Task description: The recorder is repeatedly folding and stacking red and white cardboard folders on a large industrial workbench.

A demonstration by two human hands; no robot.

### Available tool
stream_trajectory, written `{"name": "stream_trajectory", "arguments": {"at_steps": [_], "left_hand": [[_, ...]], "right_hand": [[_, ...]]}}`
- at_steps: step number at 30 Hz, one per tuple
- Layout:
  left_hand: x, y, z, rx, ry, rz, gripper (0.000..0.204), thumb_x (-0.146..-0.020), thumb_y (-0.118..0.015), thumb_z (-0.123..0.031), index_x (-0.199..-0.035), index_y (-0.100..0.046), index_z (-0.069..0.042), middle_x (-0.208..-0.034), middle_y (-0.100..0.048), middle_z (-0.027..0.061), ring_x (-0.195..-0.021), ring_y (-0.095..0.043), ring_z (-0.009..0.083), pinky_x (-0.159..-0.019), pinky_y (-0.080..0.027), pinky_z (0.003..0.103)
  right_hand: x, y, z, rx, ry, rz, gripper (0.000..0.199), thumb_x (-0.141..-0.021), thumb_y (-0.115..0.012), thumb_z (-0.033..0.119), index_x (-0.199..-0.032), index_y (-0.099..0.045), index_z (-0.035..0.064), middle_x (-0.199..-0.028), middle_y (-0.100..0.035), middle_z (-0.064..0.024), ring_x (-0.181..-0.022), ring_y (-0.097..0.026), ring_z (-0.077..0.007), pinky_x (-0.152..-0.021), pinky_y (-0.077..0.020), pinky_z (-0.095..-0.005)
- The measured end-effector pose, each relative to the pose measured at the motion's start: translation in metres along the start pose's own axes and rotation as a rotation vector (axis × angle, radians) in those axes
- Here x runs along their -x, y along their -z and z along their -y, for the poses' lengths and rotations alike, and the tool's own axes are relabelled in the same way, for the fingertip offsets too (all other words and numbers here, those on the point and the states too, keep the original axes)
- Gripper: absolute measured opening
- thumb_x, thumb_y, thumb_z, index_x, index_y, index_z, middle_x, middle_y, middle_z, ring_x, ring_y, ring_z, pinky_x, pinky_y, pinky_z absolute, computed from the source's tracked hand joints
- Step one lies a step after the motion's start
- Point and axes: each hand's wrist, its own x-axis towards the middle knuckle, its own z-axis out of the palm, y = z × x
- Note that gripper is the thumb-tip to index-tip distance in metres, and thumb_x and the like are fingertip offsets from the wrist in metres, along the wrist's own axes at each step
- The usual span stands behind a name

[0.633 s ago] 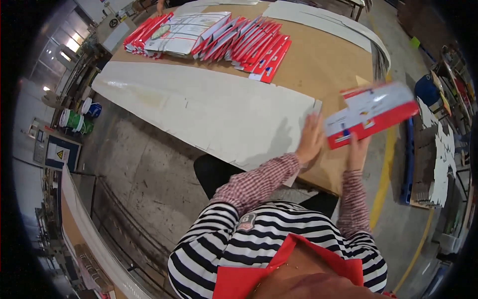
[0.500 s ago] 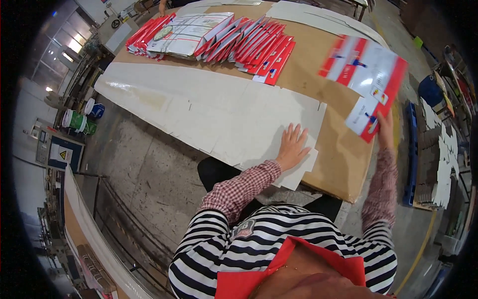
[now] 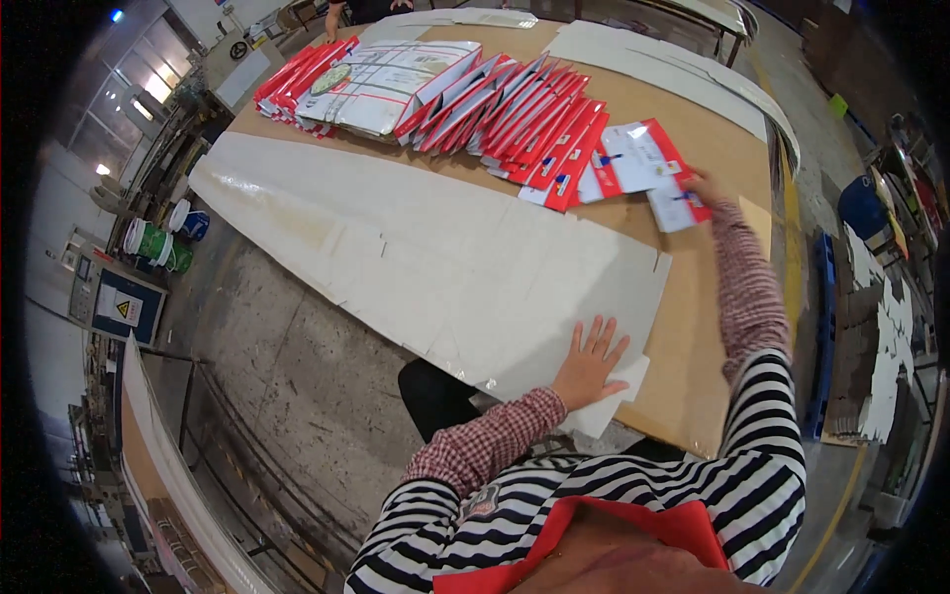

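Observation:
My left hand [image 3: 591, 366] lies flat, fingers spread, on the near right end of a long white cardboard sheet [image 3: 435, 267]. At the right of the table, my right hand [image 3: 701, 191] grips the edge of a red-and-white printed cardboard box blank [image 3: 633, 163]. The far end of that blank reaches the right end of a row of similar red-and-white folded blanks [image 3: 534, 119], which overlap one another. Part of my right hand's fingers is hidden by the blank and blurred.
Brown board [image 3: 693, 366] covers the table under the sheet. More white sheets [image 3: 663, 74] lie along the far right edge. Another person's arm [image 3: 334, 20] rests at the far edge. A blue pallet with stacked cardboard [image 3: 866, 346] stands right; buckets [image 3: 148, 241] stand on the floor left.
My right hand has carried the red-and-white blank away from me and leftward, to the end of the row. My left hand stays flat on the white sheet.

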Motion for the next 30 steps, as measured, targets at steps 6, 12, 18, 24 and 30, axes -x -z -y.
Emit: {"name": "stream_trajectory", "arguments": {"at_steps": [6, 12, 18, 24, 30], "left_hand": [[0.023, 0.005, 0.015, -0.004, 0.132, 0.056, 0.078, -0.083, -0.050, -0.057, -0.141, -0.032, -0.008, -0.149, -0.014, 0.0242, -0.138, -0.008, 0.0417, -0.107, -0.009, 0.061], [-0.015, 0.009, -0.028, 0.072, -0.094, 0.054, 0.079, -0.084, -0.050, -0.055, -0.143, -0.027, -0.008, -0.150, -0.011, 0.0231, -0.139, -0.005, 0.0416, -0.108, -0.007, 0.061], [0.014, -0.001, 0.005, 0.063, 0.110, 0.068, 0.070, -0.088, -0.050, -0.044, -0.142, -0.026, -0.007, -0.149, -0.012, 0.0244, -0.138, -0.007, 0.0417, -0.108, -0.007, 0.060], [-0.014, -0.025, -0.001, 0.347, 0.113, -0.057, 0.061, -0.085, -0.046, -0.015, -0.141, -0.024, -0.002, -0.145, -0.023, 0.0235, -0.138, -0.013, 0.0399, -0.110, -0.008, 0.055], [-0.021, -0.030, 0.006, 0.598, 0.087, -0.153, 0.060, -0.084, -0.047, -0.009, -0.140, -0.027, -0.003, -0.142, -0.030, 0.0217, -0.134, -0.022, 0.0393, -0.111, -0.017, 0.048]], "right_hand": [[-0.055, -0.306, -0.012, 0.347, 0.149, -0.480, 0.055, -0.075, -0.069, 0.016, -0.121, -0.046, -0.0021, -0.110, -0.057, -0.0286, -0.102, -0.057, -0.0405, -0.087, -0.0464, -0.0473], [-0.135, -0.137, -0.035, 0.412, 0.111, -0.393, 0.044, -0.082, -0.051, 0.013, -0.124, -0.045, 0.0010, -0.105, -0.059, -0.0248, -0.096, -0.060, -0.0380, -0.083, -0.0477, -0.0440], [0.076, -0.196, 0.029, 0.403, 0.433, 0.070, 0.040, -0.088, -0.057, 0.011, -0.127, -0.049, 0.0048, -0.083, -0.058, -0.0060, -0.074, -0.057, -0.0138, -0.067, -0.0486, -0.0279], [0.352, -0.124, 0.008, 0.634, 0.548, 0.242, 0.066, -0.065, -0.080, 0.022, -0.123, -0.053, 0.0042, -0.126, -0.052, -0.0189, -0.121, -0.046, -0.0364, -0.100, -0.0358, -0.0469], [0.390, -0.179, -0.013, 1.165, 0.723, 0.453, 0.077, -0.060, -0.073, 0.019, -0.131, -0.045, 0.0104, -0.135, -0.039, -0.0178, -0.126, -0.036, -0.0343, -0.104, -0.0291, -0.0488]]}}
